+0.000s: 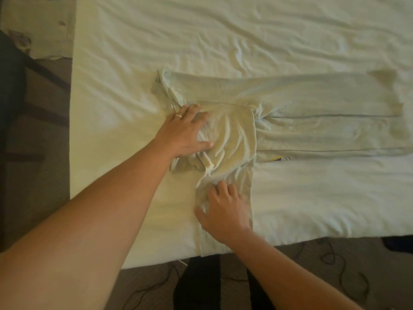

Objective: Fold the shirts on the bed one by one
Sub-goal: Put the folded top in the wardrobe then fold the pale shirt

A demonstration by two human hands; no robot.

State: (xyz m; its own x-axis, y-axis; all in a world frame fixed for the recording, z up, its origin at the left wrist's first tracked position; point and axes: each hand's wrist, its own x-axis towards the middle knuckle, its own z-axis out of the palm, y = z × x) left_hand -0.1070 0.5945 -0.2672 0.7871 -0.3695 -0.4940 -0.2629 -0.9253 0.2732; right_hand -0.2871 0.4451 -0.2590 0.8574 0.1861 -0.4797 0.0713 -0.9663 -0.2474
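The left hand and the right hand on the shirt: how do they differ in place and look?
The left hand lies farther up the bed, on the shirt near its collar end; the right hand lies nearer the bed edge, on the part that reaches toward it. The left hand wears a ring; the right hand shows none. Both lie on the cloth, palm down.

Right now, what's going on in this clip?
A person is partway through folding a pale shirt laid out on a bed covered with a white sheet. The left hand, wearing a ring, presses flat on the bunched fabric near the shirt's left end. The right hand rests on a sleeve-like flap that lies toward the bed's near edge. The body stretches off to the right with long creases, so it is not yet a compact fold. No other shirts are clearly in view.
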